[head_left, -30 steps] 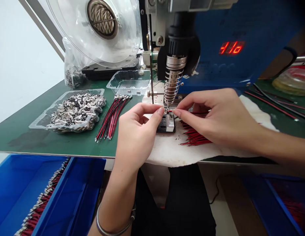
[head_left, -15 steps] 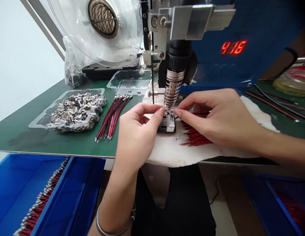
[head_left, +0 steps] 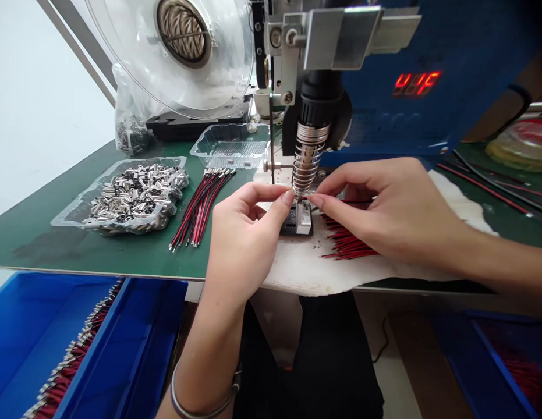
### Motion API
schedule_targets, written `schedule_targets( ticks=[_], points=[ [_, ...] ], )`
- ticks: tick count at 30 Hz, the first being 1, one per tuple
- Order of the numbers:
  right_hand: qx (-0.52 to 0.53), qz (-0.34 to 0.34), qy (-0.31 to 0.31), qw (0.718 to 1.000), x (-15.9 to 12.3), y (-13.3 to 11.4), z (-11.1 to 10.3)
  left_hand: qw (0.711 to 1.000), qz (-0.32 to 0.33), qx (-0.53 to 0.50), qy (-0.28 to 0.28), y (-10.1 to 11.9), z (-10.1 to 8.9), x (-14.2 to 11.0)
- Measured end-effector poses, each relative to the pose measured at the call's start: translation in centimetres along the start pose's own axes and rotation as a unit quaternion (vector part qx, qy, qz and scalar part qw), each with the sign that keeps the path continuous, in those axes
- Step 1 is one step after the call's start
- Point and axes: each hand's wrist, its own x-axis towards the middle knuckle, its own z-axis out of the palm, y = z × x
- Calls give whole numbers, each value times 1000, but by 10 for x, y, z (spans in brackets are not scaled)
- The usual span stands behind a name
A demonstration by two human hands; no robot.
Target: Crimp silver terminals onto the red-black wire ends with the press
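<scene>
Head: right hand (head_left: 379,203) apparently on wire (head_left: 305,198)

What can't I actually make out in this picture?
All in the head view:
- What, if anything, the left fingers pinch: too small, covered by the fingertips.
- Where the spring-wrapped tool ends: tiny, crowded by both hands.
- The red wires' far ends: under the right hand.
- The display's number: digits incomplete.
- The reel's top: cut off by the upper edge.

Bright light bleaches the smooth white wall (head_left: 39,139) left of the left grip (head_left: 244,238); above the right grip (head_left: 379,203), the glowing red digit display (head_left: 417,84) blurs; shadow darkens the black cloth trousers (head_left: 332,355) below.
</scene>
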Motion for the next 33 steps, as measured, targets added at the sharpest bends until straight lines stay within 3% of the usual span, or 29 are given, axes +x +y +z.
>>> schedule_targets(
  ticks=[21, 33],
  points=[
    [-6, -3, 1, 1000, -1, 0, 2, 1000, -4, -3, 5, 0, 0, 0],
    [-79, -120, 1, 990, 0, 8, -1, 999, -6, -31, -7, 0, -4, 1]
  ],
)
